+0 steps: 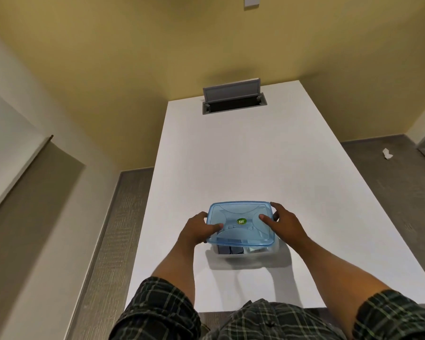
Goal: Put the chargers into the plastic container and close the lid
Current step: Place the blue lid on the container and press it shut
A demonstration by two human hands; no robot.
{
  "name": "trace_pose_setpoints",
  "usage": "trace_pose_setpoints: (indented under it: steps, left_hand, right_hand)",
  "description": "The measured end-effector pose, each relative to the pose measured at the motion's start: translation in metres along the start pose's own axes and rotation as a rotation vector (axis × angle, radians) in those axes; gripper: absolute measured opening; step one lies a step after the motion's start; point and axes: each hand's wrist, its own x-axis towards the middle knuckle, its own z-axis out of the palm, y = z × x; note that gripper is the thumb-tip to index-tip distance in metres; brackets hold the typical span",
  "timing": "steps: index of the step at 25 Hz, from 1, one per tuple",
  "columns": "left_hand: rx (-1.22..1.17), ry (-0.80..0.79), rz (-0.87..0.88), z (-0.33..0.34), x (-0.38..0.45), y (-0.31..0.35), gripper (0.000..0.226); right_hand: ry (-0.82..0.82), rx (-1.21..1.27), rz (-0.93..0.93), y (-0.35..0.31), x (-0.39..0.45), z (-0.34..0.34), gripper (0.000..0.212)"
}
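White table [243,155]; clear lidded container [245,252] on it.

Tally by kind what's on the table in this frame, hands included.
Blue lid: 1
Clear plastic container: 1
Hands: 2, left hand and right hand, both on the lid
Dark items inside the container, number unclear: at least 1
Open cable hatch: 1
Total: at least 6

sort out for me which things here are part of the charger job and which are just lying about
Part of the job:
- blue lid, held by left hand and right hand
- clear plastic container under it
- dark chargers seen through its front wall

Just lying about:
- open cable hatch at the far end of the white table
- scrap of white paper on the floor
- wall switch plate
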Motion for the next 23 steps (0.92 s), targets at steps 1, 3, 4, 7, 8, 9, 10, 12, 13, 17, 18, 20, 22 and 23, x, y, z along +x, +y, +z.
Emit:
trace_pose_setpoints:
  steps: [1,3,4,7,8,9,10,12,13,17,18,20,22,23]
  left_hand:
    - [0.057,-0.013,0.016,0.002,-0.003,-0.002,0.066]
    - [0.160,-0.046,0.040,0.005,-0.006,-0.006,0.074]
    - [0.184,-0.058,0.046,0.008,-0.007,-0.008,0.076]
    - [0.226,-0.068,0.066,0.013,-0.013,-0.008,0.074]
    - [0.251,-0.070,0.083,0.015,-0.014,-0.007,0.071]
    - [0.281,-0.074,0.089,0.016,-0.015,-0.005,0.068]
    - [0.307,-0.082,0.099,0.016,-0.017,-0.004,0.068]
    - [0.349,-0.118,0.094,0.016,-0.018,-0.003,0.076]
    - [0.369,-0.134,0.083,0.015,-0.019,-0.002,0.086]
    - [0.452,-0.153,0.065,0.014,-0.012,-0.005,0.129]
    - [0.477,-0.154,0.075,0.015,-0.008,-0.006,0.139]
    - [0.531,-0.167,0.104,0.014,-0.006,-0.005,0.149]
    - [0.577,-0.192,0.123,0.014,-0.003,-0.004,0.151]
    - [0.598,-0.198,0.129,0.013,-0.004,-0.002,0.150]
  right_hand:
    - [-0.018,-0.034,0.002,0.002,-0.003,0.000,0.062]
    - [-0.038,-0.085,-0.013,0.004,-0.008,0.000,0.062]
    - [-0.038,-0.104,-0.021,0.004,-0.009,0.000,0.061]
    - [-0.027,-0.142,-0.030,0.007,-0.011,0.002,0.059]
    - [-0.029,-0.165,-0.034,0.009,-0.010,0.003,0.063]
    - [-0.032,-0.205,-0.026,0.012,-0.009,0.004,0.069]
    - [-0.033,-0.249,-0.011,0.016,-0.007,0.006,0.072]
    - [-0.040,-0.311,0.041,0.017,-0.004,0.008,0.071]
    - [-0.051,-0.329,0.057,0.015,-0.004,0.009,0.070]
    - [-0.060,-0.385,0.082,0.013,0.001,0.010,0.068]
    - [-0.057,-0.398,0.089,0.013,0.002,0.010,0.067]
    - [-0.056,-0.435,0.100,0.011,0.004,0.011,0.066]
    - [-0.056,-0.493,0.101,0.007,0.006,0.010,0.066]
    - [-0.064,-0.523,0.112,0.006,0.008,0.010,0.066]
